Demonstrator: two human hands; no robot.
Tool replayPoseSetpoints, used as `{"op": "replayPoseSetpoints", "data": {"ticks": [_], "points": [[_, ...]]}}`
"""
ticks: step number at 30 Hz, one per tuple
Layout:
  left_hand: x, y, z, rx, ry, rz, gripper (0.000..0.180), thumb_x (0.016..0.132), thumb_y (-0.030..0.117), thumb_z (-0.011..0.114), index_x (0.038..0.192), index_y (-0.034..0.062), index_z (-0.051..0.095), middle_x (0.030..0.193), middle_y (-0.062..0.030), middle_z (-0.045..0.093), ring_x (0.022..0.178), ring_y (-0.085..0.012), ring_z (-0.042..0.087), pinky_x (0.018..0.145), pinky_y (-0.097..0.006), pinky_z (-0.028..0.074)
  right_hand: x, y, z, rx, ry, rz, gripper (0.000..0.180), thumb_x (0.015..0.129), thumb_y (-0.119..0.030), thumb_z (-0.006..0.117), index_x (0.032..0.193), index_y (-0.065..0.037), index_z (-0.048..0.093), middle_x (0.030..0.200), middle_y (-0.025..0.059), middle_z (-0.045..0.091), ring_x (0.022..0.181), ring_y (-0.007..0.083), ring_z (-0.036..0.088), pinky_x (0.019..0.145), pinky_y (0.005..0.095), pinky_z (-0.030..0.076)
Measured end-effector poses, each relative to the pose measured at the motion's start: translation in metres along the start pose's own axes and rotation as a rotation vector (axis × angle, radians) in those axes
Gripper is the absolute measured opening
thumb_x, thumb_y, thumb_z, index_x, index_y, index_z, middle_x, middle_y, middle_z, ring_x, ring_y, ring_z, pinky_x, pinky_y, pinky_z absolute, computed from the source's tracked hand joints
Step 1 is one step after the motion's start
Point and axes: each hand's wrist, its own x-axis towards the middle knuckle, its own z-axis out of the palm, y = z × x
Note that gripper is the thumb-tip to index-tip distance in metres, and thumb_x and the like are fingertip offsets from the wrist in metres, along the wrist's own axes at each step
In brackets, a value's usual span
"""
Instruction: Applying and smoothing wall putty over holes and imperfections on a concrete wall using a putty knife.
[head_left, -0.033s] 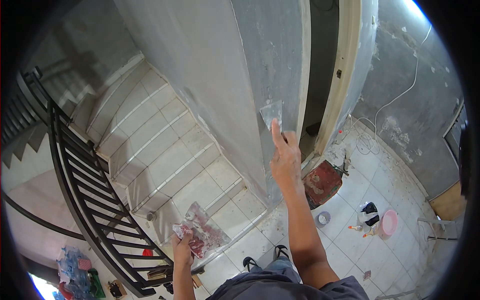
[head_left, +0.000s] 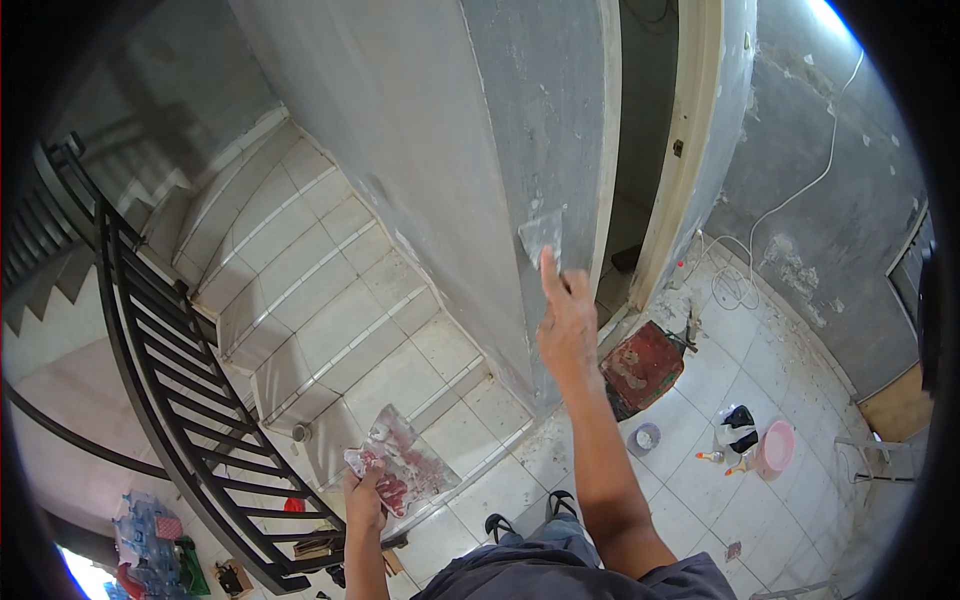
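My right hand [head_left: 568,325] is closed around the handle of a putty knife [head_left: 543,234], its index finger stretched along the tool. The wide blade lies against the grey, patchy wall [head_left: 535,120] beside the door frame. Lower left, my left hand [head_left: 367,497] grips a flat board [head_left: 408,462] by its near left edge. Smears of whitish paste and reddish patches cover the board, which is held out over the foot of the stairs.
Tiled stairs [head_left: 335,285] curve up to the left along a black railing [head_left: 165,340]. Right of the wall is a doorway with a pale frame [head_left: 690,130]. On the floor are a stained red board [head_left: 648,365], a small tub [head_left: 644,437], brushes [head_left: 740,463] and a pink basin [head_left: 778,448].
My right hand and the putty knife have slid slightly down the wall. The left hand and its board are almost where they were.
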Motion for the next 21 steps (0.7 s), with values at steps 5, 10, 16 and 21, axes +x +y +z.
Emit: {"op": "replayPoseSetpoints", "data": {"ticks": [5, 10, 16, 21], "points": [[-0.002, 0.007, 0.012, -0.024, 0.004, 0.007, 0.009, 0.084, 0.004, 0.059, 0.093, 0.0054, 0.056, 0.075, -0.0030, 0.057, 0.056, -0.0153, 0.058, 0.049, -0.031, 0.051, -0.037, 0.010, 0.008, 0.035, -0.033, 0.029, 0.068, 0.075, 0.016, 0.049, 0.136, -0.012, 0.047, 0.084, 0.0135, 0.047, 0.073, 0.0282, 0.052, 0.069, 0.0340, 0.044], [-0.001, 0.012, 0.022, -0.036, -0.014, 0.044, 0.009, 0.084, 0.005, 0.060, 0.093, 0.0063, 0.055, 0.075, -0.0025, 0.057, 0.058, -0.0156, 0.058, 0.049, -0.031, 0.052, -0.008, -0.013, -0.008, 0.254, 0.065, 0.091, 0.061, 0.081, 0.012, 0.049, 0.137, -0.012, 0.046, 0.080, 0.0133, 0.047, 0.071, 0.0258, 0.052, 0.068, 0.0331, 0.044], [-0.002, 0.004, 0.013, -0.010, -0.036, 0.019, 0.020, 0.083, 0.008, 0.061, 0.103, 0.0068, 0.054, 0.077, -0.0031, 0.058, 0.061, -0.0170, 0.061, 0.051, -0.031, 0.054, 0.013, -0.022, 0.024, 0.192, 0.181, 0.090, 0.062, 0.081, 0.014, 0.051, 0.138, -0.011, 0.045, 0.082, 0.0125, 0.048, 0.075, 0.0259, 0.054, 0.070, 0.0339, 0.045], [-0.007, 0.003, -0.001, -0.015, -0.023, 0.006, 0.015, 0.085, 0.007, 0.059, 0.099, 0.0067, 0.055, 0.077, -0.0035, 0.057, 0.062, -0.0173, 0.061, 0.048, -0.031, 0.051, -0.031, -0.014, 0.029, 0.163, 0.090, 0.138, 0.064, 0.079, 0.015, 0.051, 0.137, -0.010, 0.046, 0.083, 0.0134, 0.049, 0.076, 0.0271, 0.053, 0.073, 0.0335, 0.046]]}}
